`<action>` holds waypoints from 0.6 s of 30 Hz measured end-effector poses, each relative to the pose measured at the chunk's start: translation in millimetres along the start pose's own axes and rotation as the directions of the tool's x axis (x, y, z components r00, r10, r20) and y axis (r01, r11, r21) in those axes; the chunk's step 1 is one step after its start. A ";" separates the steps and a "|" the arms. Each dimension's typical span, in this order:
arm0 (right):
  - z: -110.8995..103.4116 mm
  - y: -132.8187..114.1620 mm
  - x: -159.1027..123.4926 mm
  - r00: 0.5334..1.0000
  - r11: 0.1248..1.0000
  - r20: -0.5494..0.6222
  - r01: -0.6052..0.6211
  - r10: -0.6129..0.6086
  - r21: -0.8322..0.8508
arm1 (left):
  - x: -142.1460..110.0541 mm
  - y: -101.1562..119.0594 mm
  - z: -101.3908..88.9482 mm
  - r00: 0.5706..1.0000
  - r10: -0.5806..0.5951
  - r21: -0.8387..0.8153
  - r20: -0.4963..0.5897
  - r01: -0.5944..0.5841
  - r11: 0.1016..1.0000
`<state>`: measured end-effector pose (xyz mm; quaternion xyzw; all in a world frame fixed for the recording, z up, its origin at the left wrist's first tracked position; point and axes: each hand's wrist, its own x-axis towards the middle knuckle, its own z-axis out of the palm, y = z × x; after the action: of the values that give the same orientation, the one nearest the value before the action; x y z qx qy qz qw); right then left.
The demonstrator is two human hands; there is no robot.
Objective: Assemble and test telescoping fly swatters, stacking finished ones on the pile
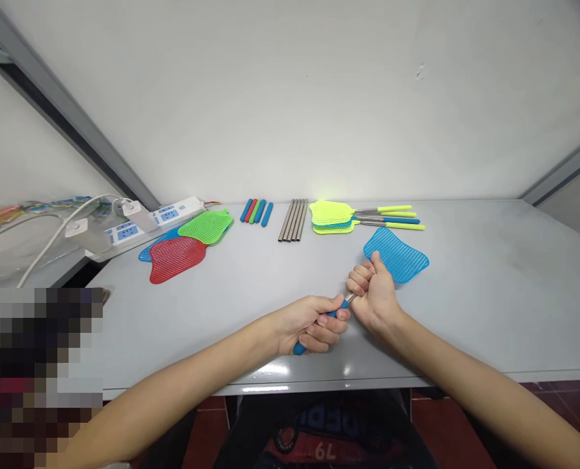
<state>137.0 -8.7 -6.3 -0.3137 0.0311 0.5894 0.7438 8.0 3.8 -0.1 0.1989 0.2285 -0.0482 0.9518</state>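
My left hand [312, 324] is closed around a blue foam grip [298, 348] on a metal rod, and the grip's lower end sticks out below my fist. My right hand [372, 293] is closed on the rod's far end, with a short length of bare metal rod [350, 298] showing between my hands. The tip of the rod is hidden inside my right fist. Just beyond my right hand, a blue plastic fly swatter head [396, 255] lies flat on the grey table [466, 312], partly covered by my thumb and fingers.
Along the back of the table lie red, green and blue swatter heads [175, 259], a row of coloured grips [257, 211], several metal rods [292, 220] and assembled yellow-green swatters [332, 216]. A power strip [173, 215] with white adapters sits at the back left.
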 end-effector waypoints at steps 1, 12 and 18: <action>-0.9 0.6 1.1 1.000 1.000 0.010 -0.008 0.008 0.004 | -0.2 -0.4 1.4 0.999 0.020 0.059 -0.040 -0.018 0.998; 7.1 -4.5 1.7 0.985 1.000 0.173 0.005 -0.006 0.005 | -8.7 -2.9 1.9 0.944 0.297 0.615 -0.146 -0.148 0.774; 7.9 -11.9 8.0 0.968 0.996 0.235 0.085 -0.091 0.033 | -10.1 -6.6 2.3 0.741 0.664 0.979 -0.105 -0.039 0.199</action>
<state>147.5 0.9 1.8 -0.2337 -0.0649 0.5886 0.7712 -1.3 -3.2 4.1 0.7694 0.3439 0.1144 0.5260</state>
